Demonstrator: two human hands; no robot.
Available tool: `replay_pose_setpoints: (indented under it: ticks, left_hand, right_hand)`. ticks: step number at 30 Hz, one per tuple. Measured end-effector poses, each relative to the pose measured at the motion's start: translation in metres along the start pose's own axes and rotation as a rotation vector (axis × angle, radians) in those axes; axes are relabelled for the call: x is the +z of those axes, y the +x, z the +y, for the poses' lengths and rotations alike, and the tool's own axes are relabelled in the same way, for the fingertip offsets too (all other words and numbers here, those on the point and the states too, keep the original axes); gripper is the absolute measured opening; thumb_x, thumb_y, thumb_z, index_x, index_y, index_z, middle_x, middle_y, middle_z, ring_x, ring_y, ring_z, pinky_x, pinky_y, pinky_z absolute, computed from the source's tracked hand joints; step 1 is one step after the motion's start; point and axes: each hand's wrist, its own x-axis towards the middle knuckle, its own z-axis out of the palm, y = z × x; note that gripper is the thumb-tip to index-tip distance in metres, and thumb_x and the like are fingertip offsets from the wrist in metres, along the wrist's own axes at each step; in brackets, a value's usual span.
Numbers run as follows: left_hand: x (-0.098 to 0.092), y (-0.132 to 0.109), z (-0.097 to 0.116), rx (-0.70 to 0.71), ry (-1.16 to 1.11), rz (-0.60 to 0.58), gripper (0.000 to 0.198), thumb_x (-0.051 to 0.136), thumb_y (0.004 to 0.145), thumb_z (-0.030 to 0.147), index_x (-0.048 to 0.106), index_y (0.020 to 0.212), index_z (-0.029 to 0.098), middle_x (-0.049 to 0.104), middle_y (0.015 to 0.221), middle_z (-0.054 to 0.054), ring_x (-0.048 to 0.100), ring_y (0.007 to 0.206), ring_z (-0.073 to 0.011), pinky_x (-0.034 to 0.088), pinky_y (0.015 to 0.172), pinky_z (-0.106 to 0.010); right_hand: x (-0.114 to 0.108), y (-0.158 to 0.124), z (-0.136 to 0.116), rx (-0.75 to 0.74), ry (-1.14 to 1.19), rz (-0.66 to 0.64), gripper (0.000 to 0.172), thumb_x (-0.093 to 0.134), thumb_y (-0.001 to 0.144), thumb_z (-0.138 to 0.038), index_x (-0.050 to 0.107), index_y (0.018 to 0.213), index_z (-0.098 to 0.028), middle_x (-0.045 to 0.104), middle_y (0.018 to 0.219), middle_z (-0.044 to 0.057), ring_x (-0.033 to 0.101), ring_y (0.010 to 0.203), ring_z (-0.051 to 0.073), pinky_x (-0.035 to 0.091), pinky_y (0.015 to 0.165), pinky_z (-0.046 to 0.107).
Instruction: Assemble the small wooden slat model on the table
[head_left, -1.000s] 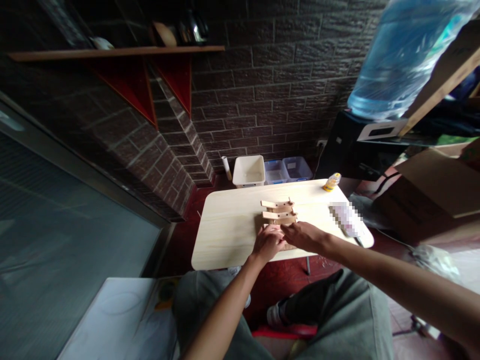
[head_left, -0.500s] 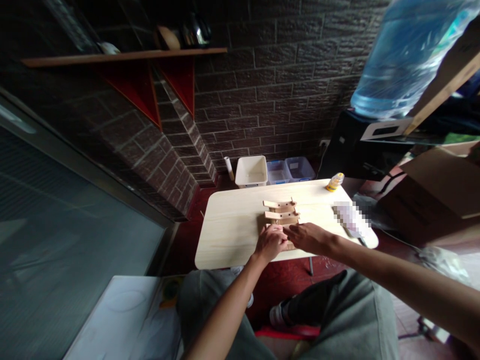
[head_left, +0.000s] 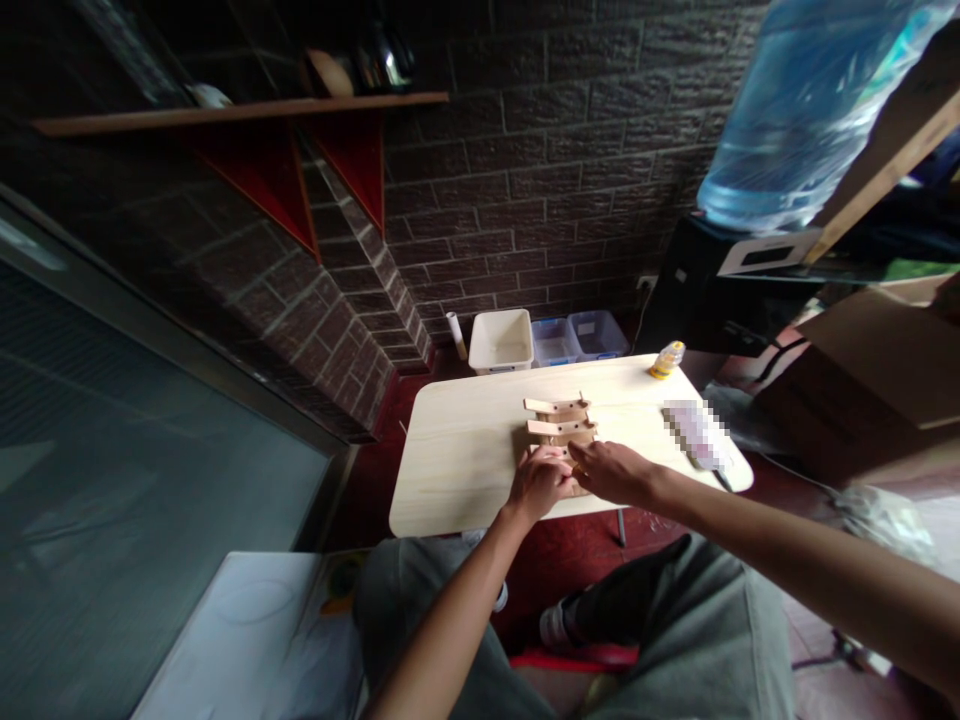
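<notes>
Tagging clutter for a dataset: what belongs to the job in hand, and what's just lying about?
In the job:
wooden assembly, with left hand and right hand at its near end
pale table under it

Apparently just lying about:
yellow-capped bottle
blue water-cooler bottle
cream bin
cardboard box

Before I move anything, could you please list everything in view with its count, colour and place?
Round-cornered, wood-look table: 1, pale, centre
Curved-strip wooden piece: 1, light brown, on table, partly covered
Small rounded bottle: 1, clear and yellow, table's far right corner
Pixelated flat item: 1, pale, table's right side
Rectangular plastic bins: 3, one cream, two bluish, beyond table
Slim tube: 1, white, left of bins
Large plastic water bottle: 1, blue, atop black dispenser
Cardboard box: 1, brown, far right
Straight wall shelf: 1, brown, upper left, contents dim
Brick wall: 1, dark brown, behind
Trousered legs: 2, grey-green, bottom
Left hand: 1, bare, at wooden piece
Right hand: 1, bare, beside left
</notes>
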Motion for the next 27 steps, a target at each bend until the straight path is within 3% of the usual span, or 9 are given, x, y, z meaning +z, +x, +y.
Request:
replay_pose_setpoints:
  ticks: [5,9,14,21,24,27]
  left_hand:
    - [-0.001,0.000,0.002,-0.007,0.027,0.006,0.009,0.072,0.090,0.024,0.080,0.085,0.024,0.078,0.116,-0.008,0.067,0.119,-0.0263,0.048,0.103,-0.044]
    - [0.000,0.000,0.000,0.006,0.021,0.020,0.008,0.072,0.089,0.022,0.080,0.088,0.025,0.078,0.115,-0.007,0.065,0.123,-0.0262,0.048,0.106,-0.043]
    - [0.001,-0.001,-0.003,0.009,0.006,0.023,0.011,0.073,0.087,0.019,0.078,0.081,0.026,0.078,0.115,-0.007,0.066,0.122,-0.0253,0.048,0.104,-0.042]
    - [0.002,0.000,-0.003,0.006,0.005,0.008,0.007,0.074,0.086,0.019,0.079,0.087,0.024,0.078,0.110,-0.007,0.066,0.122,-0.0262,0.047,0.104,-0.043]
    - [-0.001,0.000,-0.002,0.001,0.023,0.009,0.009,0.072,0.087,0.019,0.078,0.083,0.024,0.078,0.110,-0.007,0.066,0.119,-0.0257,0.047,0.103,-0.042]
    - [-0.002,-0.001,-0.001,0.004,0.031,0.019,0.009,0.072,0.088,0.019,0.079,0.085,0.024,0.077,0.115,-0.007,0.066,0.118,-0.0255,0.049,0.102,-0.041]
  right_hand:
    - [-0.015,-0.004,-0.003,-0.128,-0.035,0.014,0.038,0.056,0.098,-0.017,0.061,0.135,-0.016,0.073,0.110,0.016,0.072,0.088,0.026,0.051,0.069,0.032]
    - [-0.014,0.000,0.001,-0.205,-0.075,-0.010,0.031,0.048,0.100,-0.012,0.065,0.127,-0.014,0.073,0.106,0.014,0.071,0.082,0.024,0.051,0.065,0.032]
    - [-0.003,0.002,0.006,-0.201,-0.099,-0.004,0.029,0.045,0.103,-0.013,0.064,0.125,-0.009,0.073,0.101,0.017,0.070,0.082,0.024,0.052,0.063,0.032]
    - [-0.008,0.004,-0.003,-0.019,0.019,-0.026,0.032,0.052,0.102,-0.020,0.058,0.129,-0.006,0.074,0.104,0.020,0.073,0.089,0.028,0.057,0.073,0.036]
    - [-0.018,0.004,-0.006,-0.064,-0.003,-0.054,0.042,0.057,0.097,-0.015,0.055,0.138,-0.006,0.075,0.105,0.020,0.074,0.092,0.030,0.057,0.075,0.036]
    - [-0.027,0.004,-0.008,-0.157,-0.050,-0.026,0.038,0.056,0.094,-0.009,0.062,0.132,-0.010,0.076,0.106,0.017,0.074,0.091,0.028,0.056,0.075,0.035]
